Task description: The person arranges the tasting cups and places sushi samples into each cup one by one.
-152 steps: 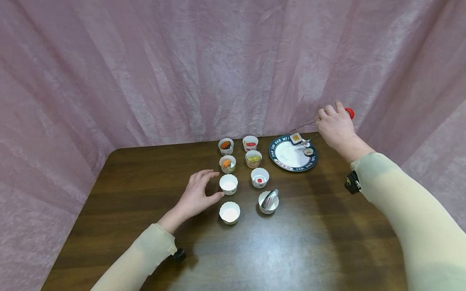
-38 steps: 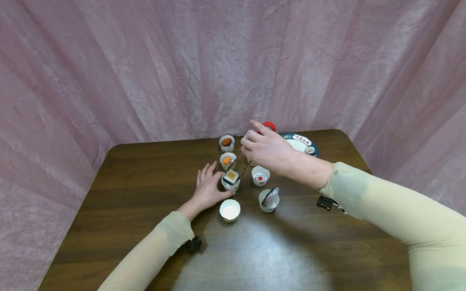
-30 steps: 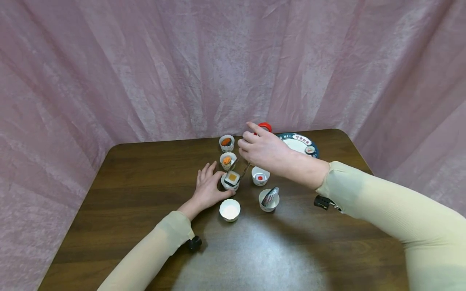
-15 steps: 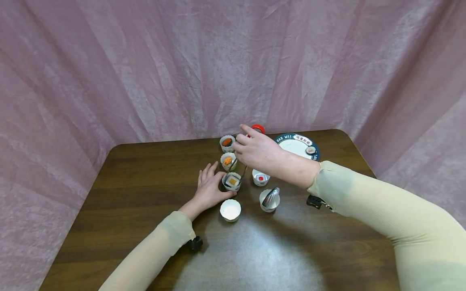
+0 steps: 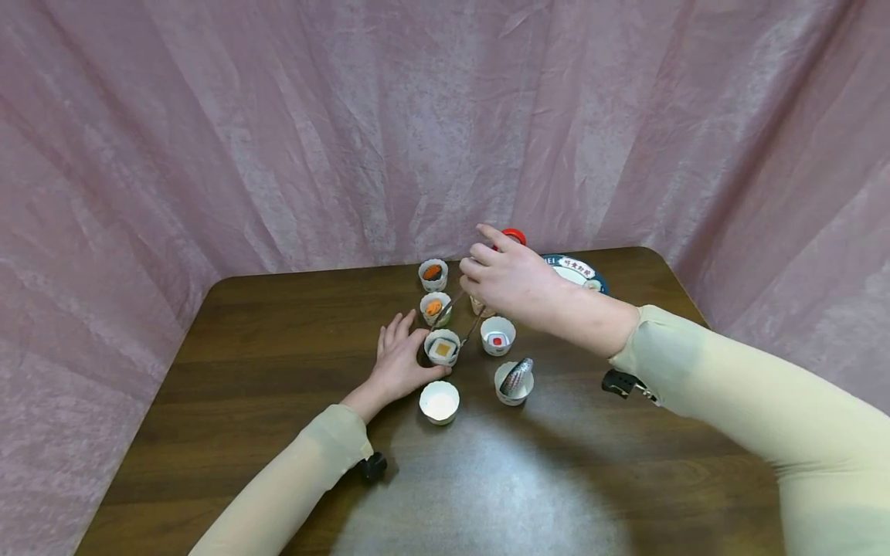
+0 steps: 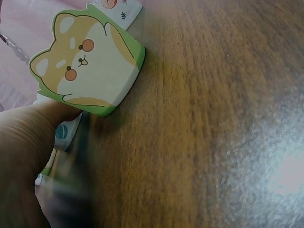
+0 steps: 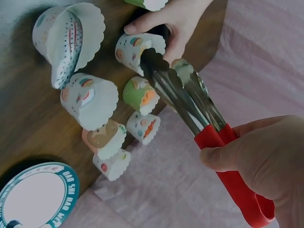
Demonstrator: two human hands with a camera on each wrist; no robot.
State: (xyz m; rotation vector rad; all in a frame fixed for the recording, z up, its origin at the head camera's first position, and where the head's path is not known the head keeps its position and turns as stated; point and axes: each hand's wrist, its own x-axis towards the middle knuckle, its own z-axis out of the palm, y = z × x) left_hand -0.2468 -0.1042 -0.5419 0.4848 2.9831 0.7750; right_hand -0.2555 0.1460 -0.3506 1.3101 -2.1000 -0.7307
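Note:
My left hand point(image 5: 399, 363) holds a white paper cup point(image 5: 442, 364) steady between thumb and fingers. Inside that cup lies a square sushi roll piece point(image 5: 443, 350) with a yellow centre. In my right hand point(image 5: 518, 282) is a pair of red-handled metal tongs point(image 7: 213, 137). The tongs' tips are spread over the cup, apart from each other, with the roll lying below them. In the left wrist view a cup with a cartoon dog point(image 6: 90, 61) stands close to my thumb; the head view shows this cup point(image 5: 439, 402) with nothing in it.
A fish-shaped piece point(image 5: 517, 377) sticks out of a cup at the right; another cup point(image 5: 497, 337) holds a red-centred piece. Cups with orange-topped sushi point(image 5: 433, 307) stand behind. A blue-rimmed plate point(image 7: 70, 190) with a small roll lies at the back right, against a pink curtain point(image 5: 445, 123).
The tongs have carried the square roll from the plate leftward and lowered it into the cup; their tips have since spread and risen. My left hand has moved in to hold that cup.

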